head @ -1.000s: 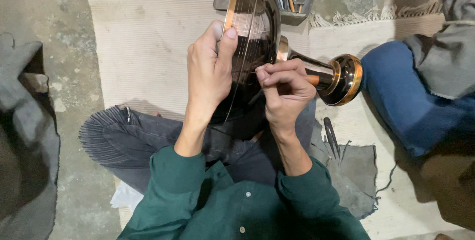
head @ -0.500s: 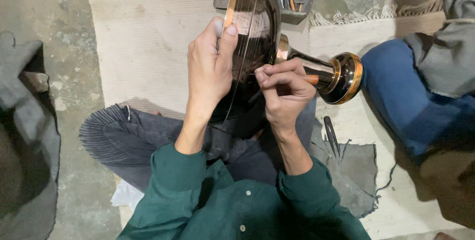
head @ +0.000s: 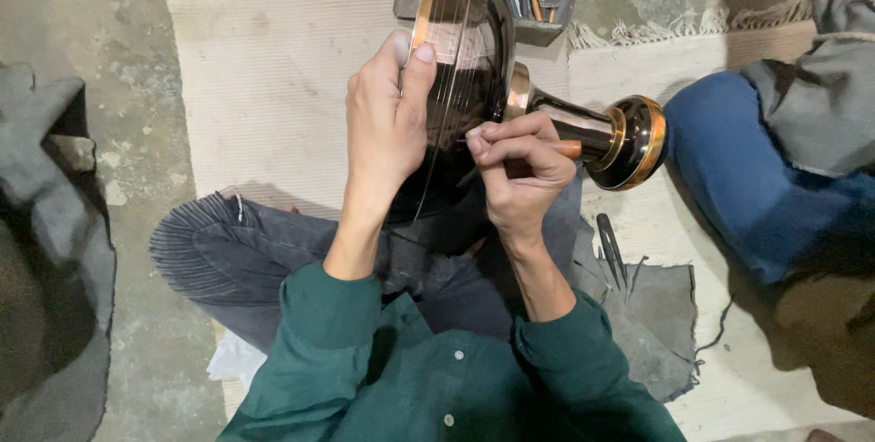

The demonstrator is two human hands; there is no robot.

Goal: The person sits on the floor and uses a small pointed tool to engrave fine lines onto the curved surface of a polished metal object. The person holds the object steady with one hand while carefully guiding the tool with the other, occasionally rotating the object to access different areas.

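Over lap: left hand [head: 387, 123] grips dark footed bowl [head: 474, 87] rim; right hand [head: 519, 169] pinches thin tool (tip hidden).

Stained concrete floor [head: 137, 23]; beige mat [head: 264, 87]

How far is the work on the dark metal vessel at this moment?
Done: fine lines already run across the upper bowl of the dark vessel. In hand: the left hand steadies the bowl near its copper rim, while the right hand presses a thin tool against its dark surface. Left: the lower bowl and the foot show no lines yet.
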